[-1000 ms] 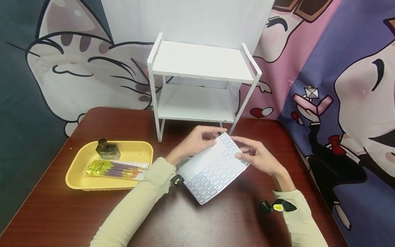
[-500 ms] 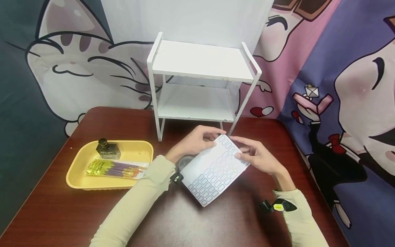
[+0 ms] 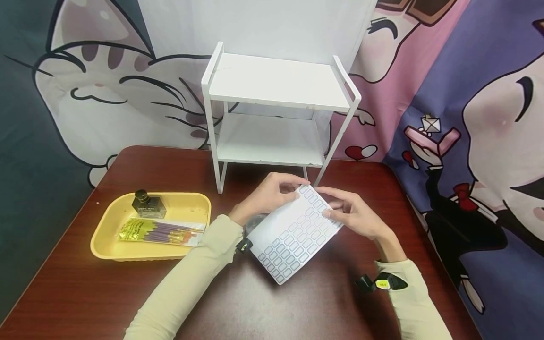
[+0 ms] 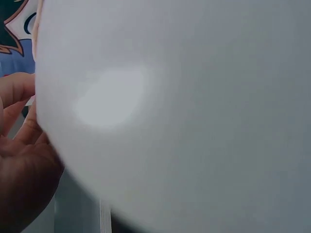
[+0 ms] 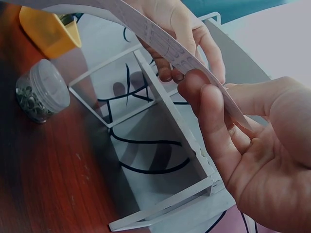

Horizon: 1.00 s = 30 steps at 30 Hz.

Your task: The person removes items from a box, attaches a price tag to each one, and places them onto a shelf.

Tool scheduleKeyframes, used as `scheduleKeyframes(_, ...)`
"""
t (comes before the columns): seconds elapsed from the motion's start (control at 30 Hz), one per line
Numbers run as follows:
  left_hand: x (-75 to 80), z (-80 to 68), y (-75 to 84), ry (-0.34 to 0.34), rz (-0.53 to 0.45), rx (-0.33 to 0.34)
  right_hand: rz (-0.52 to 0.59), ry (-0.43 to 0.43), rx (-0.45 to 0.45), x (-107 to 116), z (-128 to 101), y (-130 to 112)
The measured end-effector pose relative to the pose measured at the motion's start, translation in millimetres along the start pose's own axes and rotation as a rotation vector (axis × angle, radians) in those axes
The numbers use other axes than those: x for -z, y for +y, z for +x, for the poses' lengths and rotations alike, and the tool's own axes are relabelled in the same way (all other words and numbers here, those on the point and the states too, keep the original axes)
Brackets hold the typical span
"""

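Observation:
A white sheet of rectangular label stickers (image 3: pixel 293 233) is held tilted above the table in the head view. My left hand (image 3: pixel 267 193) pinches its upper-left corner, thumb on the printed face. At the right edge, my right hand (image 3: pixel 357 215) grips the sheet between thumb and fingers. The right wrist view shows the sheet (image 5: pixel 155 41) edge-on, with the right hand's (image 5: pixel 262 141) thumb and fingers on opposite sides. Pale sheet surface (image 4: pixel 184 136) fills most of the left wrist view. Beneath the sheet stands a clear lidded jar (image 5: pixel 41 92) with small metallic pieces inside, mostly hidden in the head view.
A yellow tray (image 3: pixel 102 236) at the left holds a dark glass bottle (image 3: pixel 148 206) with a black cap and a packet of paintbrushes (image 3: pixel 159 231). A white two-tier rack (image 3: pixel 278 85) stands at the back of the brown table (image 3: pixel 246 307). Cartoon-printed cloth hangs behind.
The sheet's lower end has shifted slightly to the right and down, showing a little more of the jar. Both hands keep their hold in nearly the same place.

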<state>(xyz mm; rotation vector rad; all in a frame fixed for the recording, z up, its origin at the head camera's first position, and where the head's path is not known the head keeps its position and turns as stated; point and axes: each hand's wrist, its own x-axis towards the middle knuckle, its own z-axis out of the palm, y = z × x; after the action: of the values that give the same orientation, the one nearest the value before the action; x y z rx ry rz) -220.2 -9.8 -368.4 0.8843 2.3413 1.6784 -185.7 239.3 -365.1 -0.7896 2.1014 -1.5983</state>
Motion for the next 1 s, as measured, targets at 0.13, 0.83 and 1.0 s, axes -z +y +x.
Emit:
scheduleKeyframes(0.13, -0.3, 0.3, -0.9, 0.018, 0.035, -0.023, 0.002, 0.003, 0.000, -0.6, 0.6, -0.3)
scheduleKeyframes(0.83, 2.1, 2.5, 0.1, -0.009, 0.007, 0.043, -0.045, 0.008, -0.001, -1.8, 3.5, -0.6)
scheduleKeyframes(1.0, 2.4, 3.0, -1.2, -0.019, -0.046, 0.023, -0.036, 0.007, -0.005, -2.3, 4.4, -0.2)
